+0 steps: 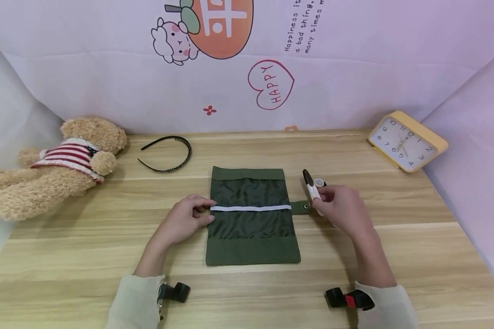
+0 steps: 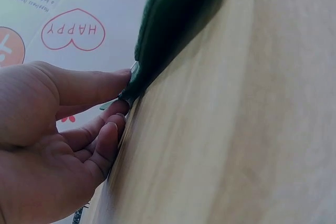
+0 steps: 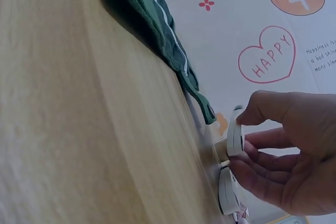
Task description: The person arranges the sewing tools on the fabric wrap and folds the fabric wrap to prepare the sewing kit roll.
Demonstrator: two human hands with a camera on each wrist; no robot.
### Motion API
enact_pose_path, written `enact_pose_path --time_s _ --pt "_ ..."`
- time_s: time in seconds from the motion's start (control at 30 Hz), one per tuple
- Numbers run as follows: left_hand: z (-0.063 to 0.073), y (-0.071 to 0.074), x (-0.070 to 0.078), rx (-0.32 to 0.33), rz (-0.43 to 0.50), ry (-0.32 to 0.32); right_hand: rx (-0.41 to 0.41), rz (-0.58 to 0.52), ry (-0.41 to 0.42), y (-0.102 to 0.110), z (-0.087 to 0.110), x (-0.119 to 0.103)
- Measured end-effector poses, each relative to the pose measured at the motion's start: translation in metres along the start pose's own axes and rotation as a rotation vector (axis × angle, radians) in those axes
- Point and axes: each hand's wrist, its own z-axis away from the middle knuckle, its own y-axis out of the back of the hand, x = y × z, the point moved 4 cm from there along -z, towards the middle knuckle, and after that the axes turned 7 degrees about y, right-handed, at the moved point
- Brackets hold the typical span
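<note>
A dark green cloth roll-up case [image 1: 251,251] lies unfolded on the table, with a white elastic band [image 1: 251,208] across its middle and a snap tab [image 1: 300,207] on its right side. My left hand [image 1: 189,217] pinches the case's left edge near the band's end; the left wrist view shows the cloth [image 2: 173,19] between thumb and fingers. To the right of the tab, my right hand [image 1: 341,205] pinches a slim white marker-like thing [image 1: 311,185] with a black end. Just behind it is a small round-ended thing [image 1: 319,183], partly hidden. Another white thing [image 3: 228,190] sits below my right fingers.
A teddy bear [image 1: 66,160] in a striped shirt lies at the left. Behind the case, a black headband [image 1: 187,153] rests on the wooden table [image 1: 247,297]. A yellow clock [image 1: 407,141] stands at the back right, before a printed white backdrop [image 1: 354,91].
</note>
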Motion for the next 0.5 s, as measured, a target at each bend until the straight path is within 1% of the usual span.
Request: enact_pose_path --time_s 0.1,0.3,0.4,0.5 --pt "-0.0004 0.0001 -0.0003 0.002 -0.005 -0.003 0.013 -0.065 -0.007 0.0018 0.0007 0.0011" --pt "-0.0015 0.0001 -0.0013 0.001 -0.005 -0.005 0.047 -0.247 -0.024 0.0024 0.0008 0.0042" --pt "-0.0015 0.0004 -0.002 0.0 0.003 -0.008 0.031 -0.372 -0.055 0.0001 0.0002 0.0049" --pt "-0.0013 0.0008 -0.0026 0.002 0.007 -0.008 0.007 -0.523 -0.082 -0.0033 -0.0004 0.0037"
